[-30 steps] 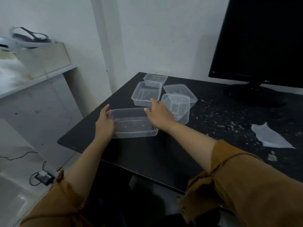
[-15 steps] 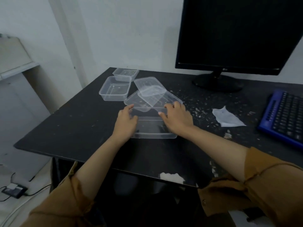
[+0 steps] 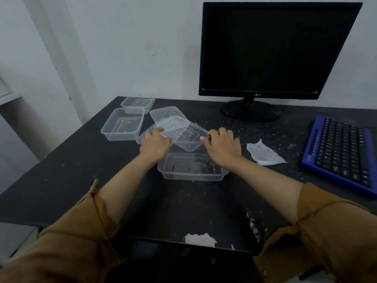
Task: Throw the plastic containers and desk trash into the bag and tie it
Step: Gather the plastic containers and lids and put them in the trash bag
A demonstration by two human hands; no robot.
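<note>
Several clear plastic containers lie on the black desk (image 3: 81,170). The nearest container (image 3: 191,169) stands flat in front of my wrists. Behind it a tilted container (image 3: 183,133) leans on the pile. My left hand (image 3: 156,144) grips its left edge and my right hand (image 3: 222,146) pinches its right rim with curled fingers. More containers sit at the back left: one open (image 3: 122,124), one at the far edge (image 3: 137,103), and one upside down (image 3: 166,113). A crumpled white paper scrap (image 3: 265,154) lies to the right. No bag is in view.
A black monitor (image 3: 275,50) stands at the back on its round base (image 3: 251,111). A blue keyboard (image 3: 342,152) lies at the right. Small crumbs are scattered over the desk's middle and right. A white chip marks the desk's front edge (image 3: 200,238).
Both hands slid the near container toward the middle of the desk, let go of it, and moved up to the tilted container behind it. The view swung to the right.
</note>
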